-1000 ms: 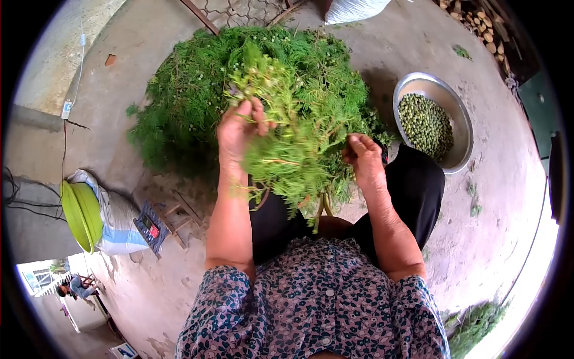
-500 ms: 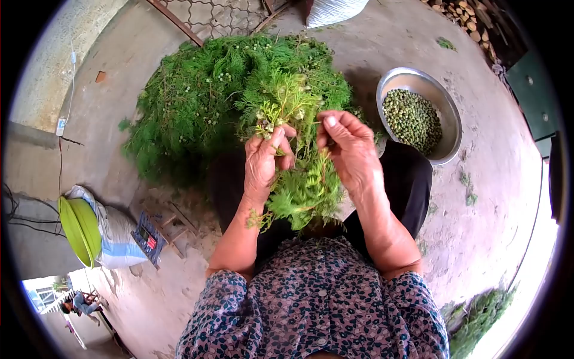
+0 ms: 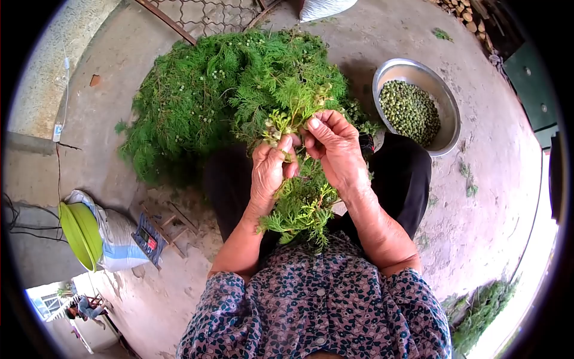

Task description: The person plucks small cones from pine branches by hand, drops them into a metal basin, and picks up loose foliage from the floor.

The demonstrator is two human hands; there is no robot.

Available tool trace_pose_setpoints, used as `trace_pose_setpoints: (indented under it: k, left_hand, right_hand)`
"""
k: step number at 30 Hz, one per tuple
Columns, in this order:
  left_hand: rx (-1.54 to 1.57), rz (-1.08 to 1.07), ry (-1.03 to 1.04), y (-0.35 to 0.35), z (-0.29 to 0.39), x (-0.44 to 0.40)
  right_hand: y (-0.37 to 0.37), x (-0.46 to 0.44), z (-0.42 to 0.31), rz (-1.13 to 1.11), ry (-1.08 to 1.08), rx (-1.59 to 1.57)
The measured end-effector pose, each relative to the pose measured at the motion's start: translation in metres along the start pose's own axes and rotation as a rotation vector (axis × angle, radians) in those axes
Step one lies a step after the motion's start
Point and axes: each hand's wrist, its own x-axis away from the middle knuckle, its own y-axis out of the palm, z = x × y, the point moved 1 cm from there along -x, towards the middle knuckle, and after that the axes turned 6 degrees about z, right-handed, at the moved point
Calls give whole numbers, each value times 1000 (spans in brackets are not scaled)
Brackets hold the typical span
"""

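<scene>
My left hand (image 3: 270,170) is closed around a green conifer sprig (image 3: 293,113), its thumb near small pale cones. Close beside it, my right hand (image 3: 338,146) pinches at the same sprig with thumb and forefinger; the exact spot between those fingertips is partly hidden. More leafy conifer twigs (image 3: 305,209) hang below both hands, over my lap. Just beyond lies a big heap of cut conifer branches (image 3: 185,102) dotted with pale green cones. To the right of it stands a metal basin (image 3: 445,96) holding many small green cones (image 3: 409,113).
A yellow-green tub (image 3: 81,236) leans by a white sack (image 3: 122,239) at left, near a small wooden stool (image 3: 170,230). Stacked firewood (image 3: 469,18) and a green cabinet (image 3: 532,84) stand at far right. Another person (image 3: 86,308) sits in the distance, lower left.
My right hand has come left and in toward my left hand, onto the sprig; before, it was farther apart. The view has shifted slightly.
</scene>
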Motion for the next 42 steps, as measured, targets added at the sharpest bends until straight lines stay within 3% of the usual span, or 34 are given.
trace_pose_setpoints:
  k: [9,17,19,20,22,23,24,25,26,28,30,33,37,38,40,42]
  left_hand:
    - [228,193,5,12,-9,4]
    - [253,198,-62,21,-10,6]
    - [223,195,-80,17,-10,6]
    - [-390,117,456,13,-6,7]
    - [-1006,17,982,10,1,11]
    - [-990,91,1035,7,7,11]
    - [-639,-39,747,-10,-15,8]
    - [-73,-109,433,-27,-37,5]
    - [350,-42,197,-44,-59,3]
    - [346,1,147,-32,-47,4]
    - [331,97,60,-14,-24,9]
    - [262,210,-32,0,-13,12]
    - [225,193,-2,13,-14,13]
    - [230,191,0,15,-14,13]
    - [207,161,-42,16,-14,13]
    - [194,151,-67,16,-14,13]
  right_hand:
    - [-6,0,3,108,-256,306]
    - [-19,-7,13,169,-130,43]
    - [-20,-6,10,195,-349,365]
    - [-20,-6,8,197,-350,365]
    - [-26,-9,-1,343,-180,217]
    - [-47,-23,-7,389,-183,32]
    - [-67,-31,-14,340,-211,-15]
    - [-77,-35,-20,289,-153,-61]
    - [-83,-36,-24,241,-94,-106]
    - [-89,-37,-31,211,-57,-159]
    - [-90,-41,-44,341,3,-300]
    - [-109,-57,-71,397,-154,-362]
    - [-139,-90,-119,517,-351,-391]
    - [-147,-92,-130,401,-390,-283]
    - [-161,-97,-148,425,-408,-154]
    - [-164,-101,-157,510,-435,-215]
